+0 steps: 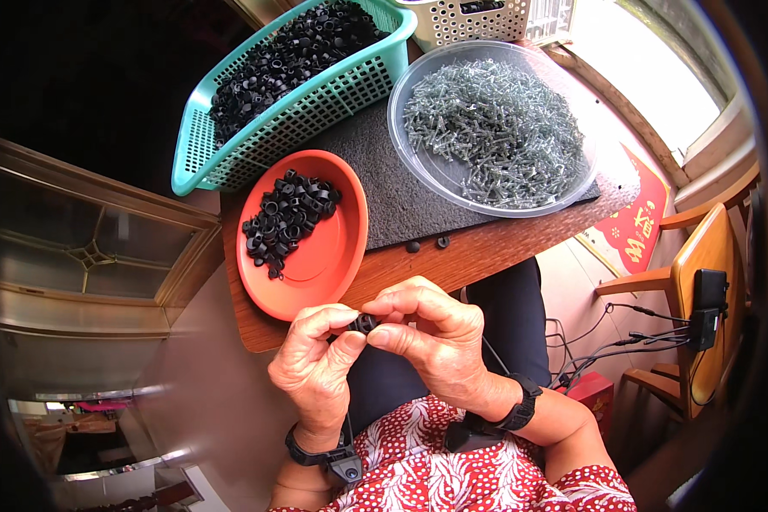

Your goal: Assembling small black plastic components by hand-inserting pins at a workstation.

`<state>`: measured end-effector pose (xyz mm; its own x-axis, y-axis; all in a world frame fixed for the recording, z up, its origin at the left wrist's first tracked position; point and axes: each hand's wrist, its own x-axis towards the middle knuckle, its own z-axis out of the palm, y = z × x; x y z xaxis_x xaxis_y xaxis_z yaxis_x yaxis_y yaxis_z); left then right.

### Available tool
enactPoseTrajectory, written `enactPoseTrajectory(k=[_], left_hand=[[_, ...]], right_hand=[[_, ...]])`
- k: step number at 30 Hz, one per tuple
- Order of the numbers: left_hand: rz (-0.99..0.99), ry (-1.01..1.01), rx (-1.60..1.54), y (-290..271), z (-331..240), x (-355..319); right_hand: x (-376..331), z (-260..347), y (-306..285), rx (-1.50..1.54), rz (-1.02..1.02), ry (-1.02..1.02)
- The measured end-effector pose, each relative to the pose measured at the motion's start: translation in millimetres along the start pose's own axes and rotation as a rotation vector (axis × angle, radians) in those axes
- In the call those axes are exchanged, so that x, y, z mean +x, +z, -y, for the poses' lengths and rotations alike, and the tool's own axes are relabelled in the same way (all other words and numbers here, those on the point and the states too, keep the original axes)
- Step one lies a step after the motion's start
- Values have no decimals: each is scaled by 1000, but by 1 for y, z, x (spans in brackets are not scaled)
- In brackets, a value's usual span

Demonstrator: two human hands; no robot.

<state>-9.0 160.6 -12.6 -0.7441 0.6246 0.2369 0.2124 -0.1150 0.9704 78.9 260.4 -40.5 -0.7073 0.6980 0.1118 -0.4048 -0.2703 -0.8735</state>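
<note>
Black plastic ring (366,322), small and round, sits pinched between both hands just off the near edge of the bench (478,252), over the person's lap. Left hand (316,371) has thumb and forefinger closed on it from the left; right hand (431,328) clamps it from the right, fingertips curled over the top. Most of the piece is hidden by the fingers, so its long axis and which way it faces cannot be told.

Room to move is tight ahead: the orange dish (337,243) holding loose black rings (286,218) overhangs the bench edge just beyond the left knuckles. Two stray black pieces (427,245) lie near the front edge of the dark mat (384,171). Farther back, the clear round tray (418,158) of grey screws (495,128) sits to the right, well apart from the hands, and the teal basket (316,107) full of black parts leans at the far left. Open space lies below and to either side of the hands.
</note>
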Motion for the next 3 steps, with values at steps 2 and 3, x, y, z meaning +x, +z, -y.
enactPoseTrajectory(k=[2, 3], left_hand=[[5, -51, -36, 0, -2, -1], [11, -102, -71, 0, -4, -2]], right_hand=[[0, -3, 0, 45, -3, 7], [0, -5, 1, 90, -8, 14]])
